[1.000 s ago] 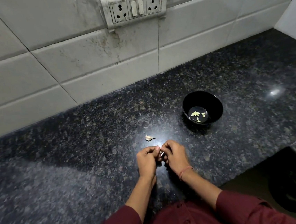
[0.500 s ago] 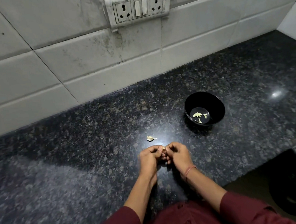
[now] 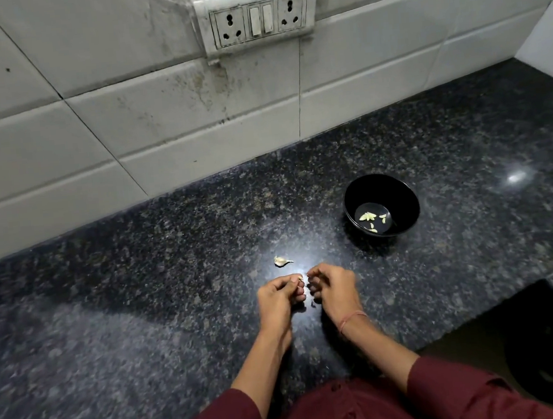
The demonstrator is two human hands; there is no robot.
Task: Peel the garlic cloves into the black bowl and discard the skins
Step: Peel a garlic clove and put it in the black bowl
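**Pinching a clove (image 3: 300, 277) above the surface (image 3: 141, 290)**

My left hand (image 3: 278, 298) pinches the clove at its curled fingertips. My right hand (image 3: 335, 291), fingers curled too, sits just beside it at 3 o'clock; I cannot tell whether it grips anything. A second clove (image 3: 281, 260) lies on the surface at 11 o'clock from my hands. The bowl (image 3: 402, 197) stands at 2 o'clock, with peeled cloves (image 3: 367, 216) inside.

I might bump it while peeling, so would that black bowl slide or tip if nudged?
Probably slide: the black bowl sits on a glossy counter. Tipping seems unlikely, as it looks wide and low. Likely light, holding only a few peeled cloves.
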